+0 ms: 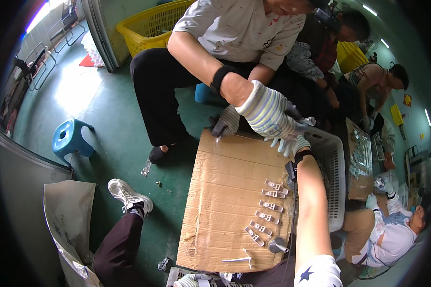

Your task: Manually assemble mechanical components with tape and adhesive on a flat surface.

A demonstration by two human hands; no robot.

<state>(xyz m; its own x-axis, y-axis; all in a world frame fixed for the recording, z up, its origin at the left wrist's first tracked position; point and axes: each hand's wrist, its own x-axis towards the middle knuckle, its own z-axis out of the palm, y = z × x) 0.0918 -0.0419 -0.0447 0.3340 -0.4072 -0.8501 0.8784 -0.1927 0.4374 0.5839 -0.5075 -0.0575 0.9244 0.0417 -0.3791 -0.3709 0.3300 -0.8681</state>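
My right hand (297, 145), in a pale knit glove, reaches over the far right corner of a cardboard sheet (225, 191). Its light fingers look spread, partly covered by a co-worker's striped glove (268, 112). My left hand (189, 280), also gloved, shows only in part at the lower edge, beside a grey crate (175, 275); its fingers are too cut off to read. On the cardboard's right side lie several small clear-and-white rectangular plastic pieces (268, 217) in a curved row. Below them are a round metal piece with a post (277, 245) and a thin white T-shaped piece (239, 259).
A grey plastic basket (337, 177) borders the cardboard on the right. The co-worker's other gloved hand (227, 122) touches the far left corner. A blue stool (72, 138) stands left, a yellow basket (134, 33) behind. Other people work along the right.
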